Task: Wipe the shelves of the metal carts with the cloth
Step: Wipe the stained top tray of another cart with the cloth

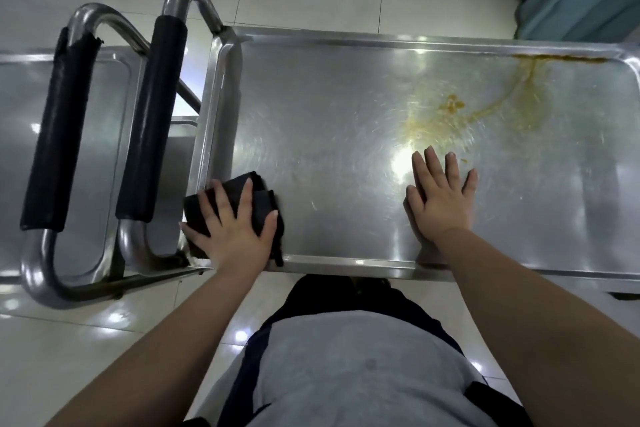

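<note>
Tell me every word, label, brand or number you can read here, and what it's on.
None: no readable text shows in this view.
The shelf, the black handle grips, the cloth under the left hand and the grey shirt all look plain.

No lettering, label, brand mark, number or sign can be read on the cart shelf (329,114), on the cloth (264,212) or on the black handle grips (152,121).

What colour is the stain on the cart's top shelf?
Yellowish-orange; the stain shows in the head view.
</note>
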`<state>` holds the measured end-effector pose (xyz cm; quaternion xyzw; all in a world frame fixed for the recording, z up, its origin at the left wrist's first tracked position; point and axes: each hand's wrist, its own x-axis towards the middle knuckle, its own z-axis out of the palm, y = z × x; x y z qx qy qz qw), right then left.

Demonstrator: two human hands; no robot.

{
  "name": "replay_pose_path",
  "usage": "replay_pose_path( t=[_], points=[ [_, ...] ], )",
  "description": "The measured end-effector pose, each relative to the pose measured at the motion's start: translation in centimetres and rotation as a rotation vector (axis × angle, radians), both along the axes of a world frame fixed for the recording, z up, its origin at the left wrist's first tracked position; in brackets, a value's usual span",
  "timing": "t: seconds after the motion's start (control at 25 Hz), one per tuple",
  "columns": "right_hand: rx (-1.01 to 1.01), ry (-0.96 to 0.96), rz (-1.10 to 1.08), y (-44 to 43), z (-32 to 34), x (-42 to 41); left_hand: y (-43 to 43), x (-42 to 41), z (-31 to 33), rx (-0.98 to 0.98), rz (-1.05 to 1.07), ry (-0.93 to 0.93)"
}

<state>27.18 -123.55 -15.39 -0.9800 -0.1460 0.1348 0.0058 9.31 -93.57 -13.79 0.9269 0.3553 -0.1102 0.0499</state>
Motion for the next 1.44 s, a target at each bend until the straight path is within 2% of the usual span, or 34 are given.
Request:
replay_pose_path(
  t=[0.08,0.2,0.28,0.4,0.52,0.6,0.72,0.8,0.96,1.08,1.16,1.32,1.44],
  points=[
    [-0.019,0.004,0.001,0.1,0.1,0.1,-3.3,2.8,-0.2,-0.048,-0.103,-0.009],
    [-0.010,-0.003,0.004,0.1,-0.1,0.1,-10.3,8.2,-0.5,-0.131,-0.459,-0.007],
    [-0.012,-0.002,0.014,-0.1,-0.2,0.2,-13.3,11.0,0.1,-0.154,-0.612,0.024],
    [-0.004,-0.001,0.019,-0.3,-0.2,0.6,-11.1,12.3,0.0,-0.112,-0.719,-0.007],
    [0.003,0.005,0.010,-0.1,0.1,0.7,-2.6,12.0,-0.4,-0.100,-0.427,-0.111],
    [-0.003,-0.009,0.006,0.1,0.1,0.5,1.9,12.2,-0.3,-0.071,-0.187,-0.073],
    [0.004,-0.026,-0.005,0.2,0.0,0.3,1.3,14.1,-0.2,-0.050,0.065,-0.061],
    [0.012,-0.030,-0.005,0.2,0.0,0.5,-3.1,16.7,-0.1,-0.104,0.012,-0.057],
    [0.028,-0.023,-0.005,-0.2,-0.2,1.2,-12.2,19.8,-0.1,-0.152,-0.535,0.022],
    [0.034,-0.023,0.009,-0.5,-0.3,1.3,-11.2,19.9,-0.2,-0.138,-0.663,0.004],
    [0.041,-0.010,0.013,-0.6,-0.1,1.2,-6.6,19.4,-0.7,-0.123,-0.583,-0.038],
    [0.023,-0.002,0.001,-0.2,0.1,0.7,5.2,18.3,-0.7,-0.042,-0.143,-0.048],
    [0.008,-0.024,-0.002,0.2,0.0,0.5,5.8,18.8,-0.6,-0.034,0.058,-0.043]
  ],
)
